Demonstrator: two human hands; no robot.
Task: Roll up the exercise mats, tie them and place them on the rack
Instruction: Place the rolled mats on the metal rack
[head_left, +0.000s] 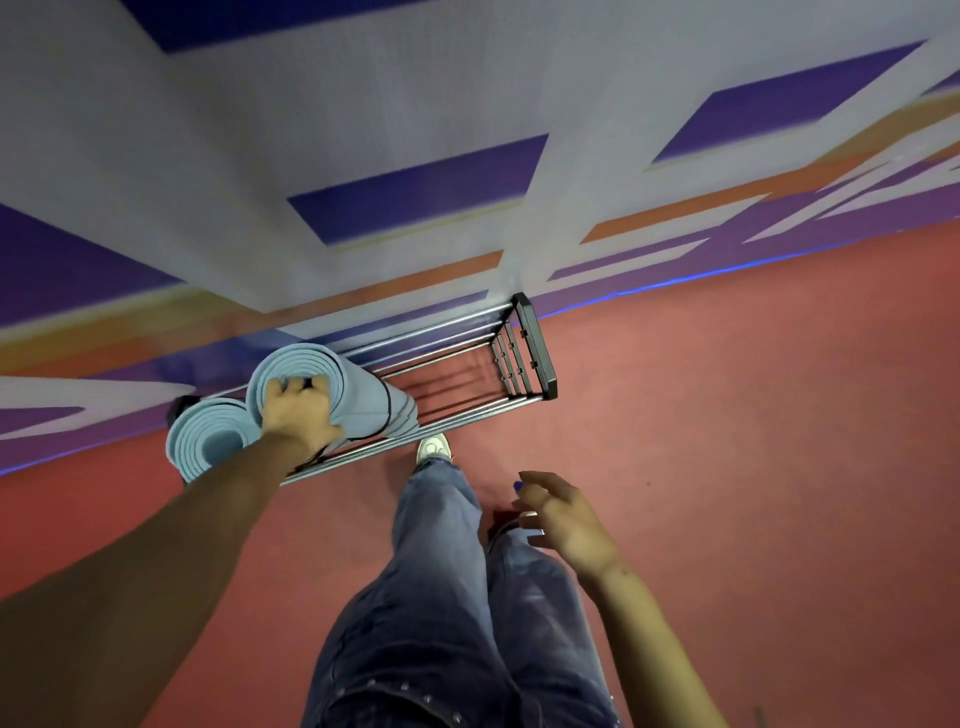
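Two light blue rolled mats sit on the metal rack (467, 358) at the middle left of the frame, by the painted wall. The left hand (301, 410) grips the end of the upper rolled mat (332, 389), fingers curled into its open middle. A thin black cord goes around this mat. The lower rolled mat (208, 441) lies just beside it, touching. The right hand (563, 514) hangs over the red floor (753, 415) at the lower right, fingers loose and spread, holding nothing

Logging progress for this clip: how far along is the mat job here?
Done: one rolled mat lies on the rack. In hand: the left hand grips the end of a second, cord-tied mat set on the rack. The right hand hangs free. Left: letting go; other mats are not in view.
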